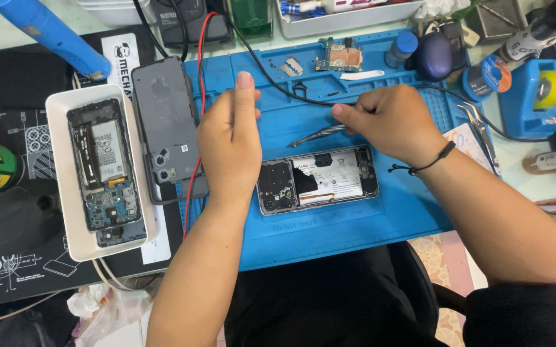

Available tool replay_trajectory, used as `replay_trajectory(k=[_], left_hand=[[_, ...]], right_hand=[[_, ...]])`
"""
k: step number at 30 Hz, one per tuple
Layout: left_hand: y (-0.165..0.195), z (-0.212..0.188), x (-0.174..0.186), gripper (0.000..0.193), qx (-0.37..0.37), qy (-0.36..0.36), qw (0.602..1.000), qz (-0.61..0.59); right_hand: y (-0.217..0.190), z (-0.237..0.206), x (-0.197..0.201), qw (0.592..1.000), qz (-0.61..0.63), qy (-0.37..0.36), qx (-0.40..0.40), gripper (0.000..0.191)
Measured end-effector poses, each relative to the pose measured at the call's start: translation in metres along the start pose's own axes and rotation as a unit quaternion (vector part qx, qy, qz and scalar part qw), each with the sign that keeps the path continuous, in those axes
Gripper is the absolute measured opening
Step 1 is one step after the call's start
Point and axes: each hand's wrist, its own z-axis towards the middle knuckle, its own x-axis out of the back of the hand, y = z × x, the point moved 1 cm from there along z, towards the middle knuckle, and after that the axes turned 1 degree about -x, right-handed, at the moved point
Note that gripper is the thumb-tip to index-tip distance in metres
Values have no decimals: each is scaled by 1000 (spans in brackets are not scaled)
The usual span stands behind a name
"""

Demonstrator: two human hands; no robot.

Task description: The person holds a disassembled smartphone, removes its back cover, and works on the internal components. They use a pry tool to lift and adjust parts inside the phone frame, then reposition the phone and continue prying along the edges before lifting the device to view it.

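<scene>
Both hands: left (229, 138) open above the glossy opened phone (318, 178), right (390, 122) pinching slim metal tweezers (319, 135).

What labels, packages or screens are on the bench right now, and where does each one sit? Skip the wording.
White label: upright rectangle with dark print, on the black mat, top left.
Small white sticker: on the grey phone back cover, left of the left hand.
White battery label: on the opened phone in the white tray.
White battery face: on the opened phone below the right hand.
No lit screens.
</scene>
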Motion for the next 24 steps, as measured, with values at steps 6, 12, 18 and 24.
replay_trajectory(k=[6,12,18,24], left_hand=[[2,-6,-3,41,-5,-131,990,51],[1,-21,-17,26,-157,-314,928,126],[1,-24,-19,29,-158,-353,904,183],[2,-24,-20,31,-152,-351,905,186]], right_hand=[[6,-28,40,997,58,41,25,35],[-2,-64,84,981,-164,32,95,24],[-17,-70,85,951,-239,43,193,25],[-23,-69,82,948,-242,50,202,24]])
